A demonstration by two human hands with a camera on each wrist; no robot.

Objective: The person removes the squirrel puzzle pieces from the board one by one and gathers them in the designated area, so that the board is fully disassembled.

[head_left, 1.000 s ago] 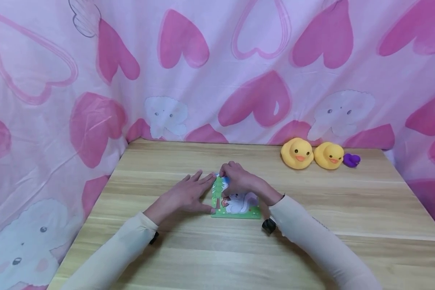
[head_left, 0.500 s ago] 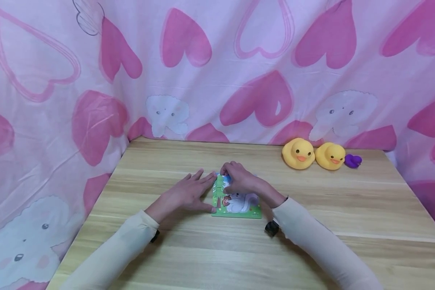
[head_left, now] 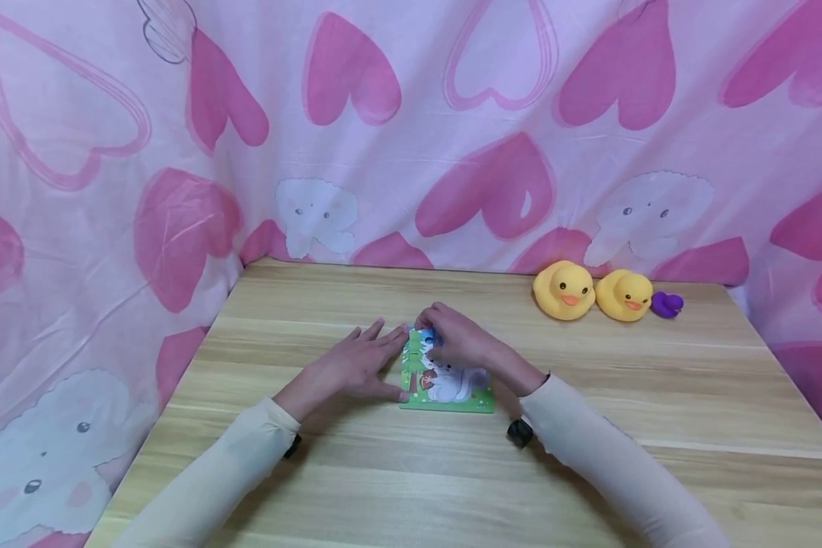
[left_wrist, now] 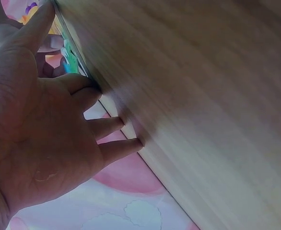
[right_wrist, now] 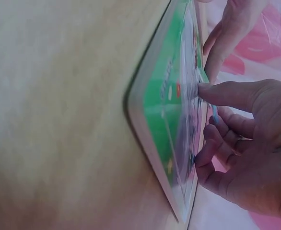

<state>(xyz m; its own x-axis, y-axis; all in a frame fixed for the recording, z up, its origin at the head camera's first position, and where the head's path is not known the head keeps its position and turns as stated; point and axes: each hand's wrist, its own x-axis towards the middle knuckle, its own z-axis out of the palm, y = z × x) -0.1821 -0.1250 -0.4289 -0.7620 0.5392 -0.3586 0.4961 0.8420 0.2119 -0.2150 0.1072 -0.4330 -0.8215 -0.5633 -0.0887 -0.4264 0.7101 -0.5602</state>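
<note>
A small flat picture puzzle (head_left: 452,392) with a green border, a tree and a pale squirrel lies on the table. My left hand (head_left: 356,369) rests at its left side with spread fingers. In the left wrist view its thumb and fingertips (left_wrist: 140,143) touch around the puzzle's edge and the tabletop. Over the upper part of the picture, my right hand (head_left: 459,339) has curled fingers. The right wrist view shows its thumb (right_wrist: 227,93) low on the picture and a thin light-blue puzzle piece (right_wrist: 214,114) pinched at the fingers. The picture's top right is hidden by this hand.
Two yellow toy ducks (head_left: 564,291) and a small purple duck (head_left: 667,304) stand at the back right of the wooden table (head_left: 383,479). A pink curtain (head_left: 397,183) with hearts hangs behind the table and along its sides.
My right hand has shifted slightly to the right over the picture, uncovering a bit more of its upper part. The left hand keeps its place at the puzzle's left edge.
</note>
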